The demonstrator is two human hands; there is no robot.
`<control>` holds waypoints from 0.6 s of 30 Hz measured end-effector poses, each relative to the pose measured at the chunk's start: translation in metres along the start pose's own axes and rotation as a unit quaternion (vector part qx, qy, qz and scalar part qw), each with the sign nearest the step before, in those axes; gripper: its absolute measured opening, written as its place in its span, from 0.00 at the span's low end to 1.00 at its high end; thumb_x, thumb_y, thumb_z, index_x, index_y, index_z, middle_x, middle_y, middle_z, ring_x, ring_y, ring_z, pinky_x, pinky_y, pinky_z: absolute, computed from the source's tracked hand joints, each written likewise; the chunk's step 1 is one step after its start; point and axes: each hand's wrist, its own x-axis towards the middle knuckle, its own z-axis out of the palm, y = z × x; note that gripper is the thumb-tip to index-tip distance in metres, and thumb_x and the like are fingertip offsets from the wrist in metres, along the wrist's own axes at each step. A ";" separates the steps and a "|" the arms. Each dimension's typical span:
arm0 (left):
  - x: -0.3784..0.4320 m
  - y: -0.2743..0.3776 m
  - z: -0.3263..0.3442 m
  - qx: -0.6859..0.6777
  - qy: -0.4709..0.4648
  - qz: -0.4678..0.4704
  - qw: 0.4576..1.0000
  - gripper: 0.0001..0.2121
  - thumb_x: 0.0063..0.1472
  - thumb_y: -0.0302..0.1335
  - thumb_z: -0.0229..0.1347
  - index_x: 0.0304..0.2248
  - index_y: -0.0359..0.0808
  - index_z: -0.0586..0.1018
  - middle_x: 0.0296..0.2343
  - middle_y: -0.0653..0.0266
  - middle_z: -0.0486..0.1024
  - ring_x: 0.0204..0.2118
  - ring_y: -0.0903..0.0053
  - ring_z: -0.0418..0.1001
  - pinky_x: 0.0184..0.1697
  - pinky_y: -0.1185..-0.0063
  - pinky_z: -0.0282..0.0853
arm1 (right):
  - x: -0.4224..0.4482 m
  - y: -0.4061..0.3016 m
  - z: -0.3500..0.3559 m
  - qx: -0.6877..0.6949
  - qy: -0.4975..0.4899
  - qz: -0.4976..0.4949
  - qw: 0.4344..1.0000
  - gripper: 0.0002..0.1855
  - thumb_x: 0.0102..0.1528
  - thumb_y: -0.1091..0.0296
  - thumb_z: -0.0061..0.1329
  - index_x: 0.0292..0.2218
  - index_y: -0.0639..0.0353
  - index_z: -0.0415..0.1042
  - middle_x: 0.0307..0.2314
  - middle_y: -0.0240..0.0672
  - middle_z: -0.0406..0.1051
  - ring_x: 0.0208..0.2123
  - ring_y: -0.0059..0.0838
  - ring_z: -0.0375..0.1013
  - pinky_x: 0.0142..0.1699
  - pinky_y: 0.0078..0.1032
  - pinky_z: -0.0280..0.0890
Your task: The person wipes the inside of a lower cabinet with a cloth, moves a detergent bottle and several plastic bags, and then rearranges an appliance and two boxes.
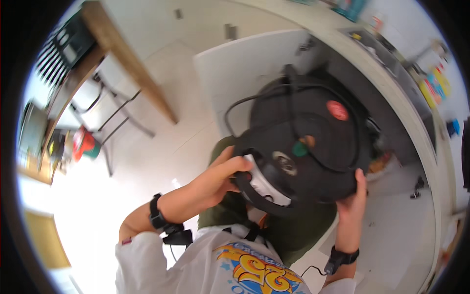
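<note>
A round black electric griddle [319,187] with a lid is held between my two hands, above my knees and in front of an open cabinet. My left hand [220,174] grips its handle side, with the thumb on the silver panel [268,183]. At the opposite side, my right hand [351,200] supports the rim, thumb up along the edge. A black power cord [352,139] lies looped over the lid and hangs out past its left side. Red, green and orange stickers and an oval badge mark the lid. The griddle's underside and some of my fingers are hidden.
An open white cabinet door [253,55] stands beyond the griddle. A bag of something orange-brown [382,165] sits inside the cabinet. Above runs a pale countertop [382,79] with a metal sink [389,58]. Left are a wooden table leg [136,70] and a folding stool [117,106].
</note>
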 end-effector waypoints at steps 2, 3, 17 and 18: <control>-0.024 -0.005 0.010 0.002 0.021 0.008 1.000 0.38 0.48 0.39 0.58 0.56 0.35 0.55 0.49 0.55 0.61 0.52 0.65 0.62 0.52 0.61 0.60 | -0.021 -0.002 -0.007 -0.004 -0.014 -0.021 1.000 0.34 0.54 0.48 0.51 0.54 0.60 0.61 0.51 0.39 0.65 0.53 0.39 0.64 0.57 0.41 0.60; -0.035 -0.006 0.014 0.002 0.025 0.009 1.000 0.39 0.48 0.40 0.59 0.56 0.34 0.54 0.49 0.54 0.61 0.52 0.64 0.61 0.52 0.61 0.60 | -0.032 -0.007 -0.008 -0.011 -0.011 -0.035 0.999 0.34 0.54 0.47 0.50 0.54 0.60 0.60 0.52 0.39 0.63 0.54 0.39 0.63 0.57 0.41 0.59; -0.215 -0.044 -0.032 -0.033 0.131 0.220 0.966 0.39 0.48 0.35 0.57 0.57 0.32 0.55 0.47 0.56 0.64 0.49 0.71 0.63 0.53 0.74 0.59 | -0.116 0.043 0.079 -0.058 -0.119 -0.065 0.989 0.32 0.54 0.48 0.51 0.52 0.62 0.63 0.49 0.38 0.66 0.50 0.34 0.66 0.55 0.33 0.62; -0.228 -0.051 -0.042 -0.037 0.142 0.231 0.962 0.40 0.47 0.34 0.56 0.58 0.32 0.54 0.46 0.58 0.65 0.46 0.73 0.64 0.51 0.77 0.59 | -0.117 0.052 0.087 -0.054 -0.163 -0.034 0.984 0.32 0.54 0.49 0.51 0.52 0.62 0.63 0.49 0.38 0.66 0.50 0.33 0.67 0.54 0.32 0.62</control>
